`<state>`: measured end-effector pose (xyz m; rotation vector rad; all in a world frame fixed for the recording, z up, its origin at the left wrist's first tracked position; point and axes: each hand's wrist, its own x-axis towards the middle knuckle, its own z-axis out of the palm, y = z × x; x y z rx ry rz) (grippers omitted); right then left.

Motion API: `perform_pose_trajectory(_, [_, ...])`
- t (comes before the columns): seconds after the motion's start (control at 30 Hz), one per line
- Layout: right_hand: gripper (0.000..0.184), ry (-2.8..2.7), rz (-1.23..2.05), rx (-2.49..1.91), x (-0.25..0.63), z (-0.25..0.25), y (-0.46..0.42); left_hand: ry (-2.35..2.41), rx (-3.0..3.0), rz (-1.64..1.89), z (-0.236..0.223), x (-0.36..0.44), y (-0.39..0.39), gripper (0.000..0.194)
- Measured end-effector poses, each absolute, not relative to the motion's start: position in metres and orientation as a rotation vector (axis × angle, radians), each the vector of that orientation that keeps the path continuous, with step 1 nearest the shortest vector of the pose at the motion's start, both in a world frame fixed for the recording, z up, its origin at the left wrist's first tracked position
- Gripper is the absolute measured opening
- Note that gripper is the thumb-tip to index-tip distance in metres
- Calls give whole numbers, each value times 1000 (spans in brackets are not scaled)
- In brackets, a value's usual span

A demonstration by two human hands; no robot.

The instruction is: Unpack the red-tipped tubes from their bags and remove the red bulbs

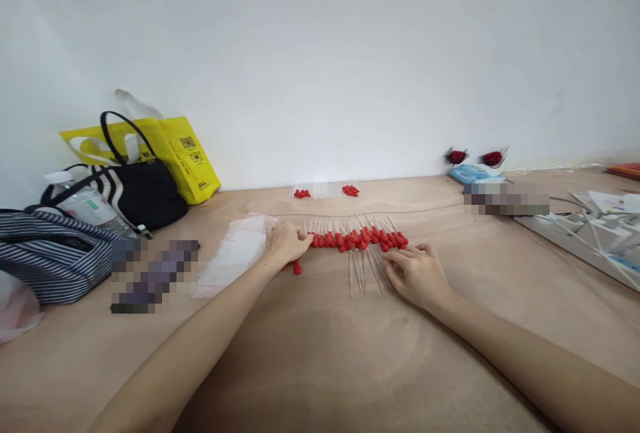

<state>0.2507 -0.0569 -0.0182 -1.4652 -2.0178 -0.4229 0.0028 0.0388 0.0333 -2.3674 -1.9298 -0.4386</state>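
- Row of red bulb-ended pieces (353, 238) lies across the wooden tabletop (300, 366), between the two hands, in the middle of the view; toward its right half the pieces crowd and overlap.
- Thin translucent strips (364, 273) run out from the row, some toward the wall (325, 86), others toward the person near the right hand.
- Left hand (286, 243) rests at the row's left end, fingers bent and thumb against the outermost pieces; whether it grips one, I cannot tell.
- Right hand (417, 273) lies at the other end, fingers curled, thumb and forefinger close beside the last pieces and strips; I cannot tell whether anything is pinched.
- Single red piece (297, 267) sits apart, just below the left hand.
- White sheets (235, 253) lie partly behind the left hand and forearm.
- Two small red clusters, a left one (302, 193) and a right one (351, 190), lie near the wall.
- Yellow bag (185, 159), black handbag (150, 196), clear bottle (90, 209) and striped pouch (60, 256) stand far left.
- Dark red roses (493, 158) and a blue packet (477, 174) are at right, by the wall.
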Motion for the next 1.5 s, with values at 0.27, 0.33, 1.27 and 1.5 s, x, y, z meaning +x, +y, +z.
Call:
perform_pose_trajectory(0.27, [24,-2038,-408,-1488,245,-19,-59,-1721,-2230,-727,32,-9,19,26])
perform_pose_trajectory(0.33, [25,-2026,-404,-1492,245,-19,-60,-1559,-2233,-857,27,-15,9,24])
perform_pose_trajectory(1.27, [15,-2152,-245,-994,210,-13,-59,-806,-2768,-972,3,8,-36,17])
perform_pose_trajectory(1.5, [14,-2138,-251,-924,211,-13,-59,-828,-2800,-1012,0,13,-35,12])
